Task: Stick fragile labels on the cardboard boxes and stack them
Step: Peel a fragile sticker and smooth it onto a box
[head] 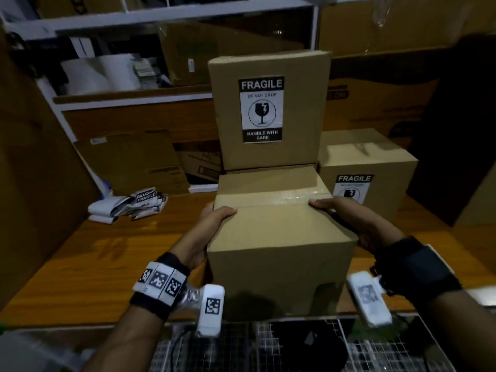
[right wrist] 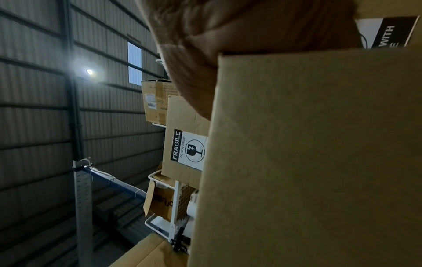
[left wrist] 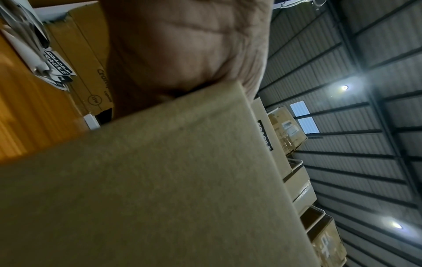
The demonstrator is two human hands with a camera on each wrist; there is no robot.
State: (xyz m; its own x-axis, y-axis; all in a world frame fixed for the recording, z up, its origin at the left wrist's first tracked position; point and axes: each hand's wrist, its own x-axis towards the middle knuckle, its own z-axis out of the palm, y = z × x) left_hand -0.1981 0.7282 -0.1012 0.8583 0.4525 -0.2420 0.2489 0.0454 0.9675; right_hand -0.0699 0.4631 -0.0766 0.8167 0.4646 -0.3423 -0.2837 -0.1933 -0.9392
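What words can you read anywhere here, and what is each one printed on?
"FRAGILE / DO NOT DROP / HANDLE WITH CARE": label on the upright box.
"FRAGILE": label on the right box; its smaller print is blurred.
"FRAGILE": loose labels on the table.
Print on the background cartons: too blurred to read.
Box held by both hands: no text visible.

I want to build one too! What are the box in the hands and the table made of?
The box looks like plain matte brown cardboard, its top seam sealed with shiny clear tape. The table looks like orange-brown wood, grain lines showing; possibly a laminate.
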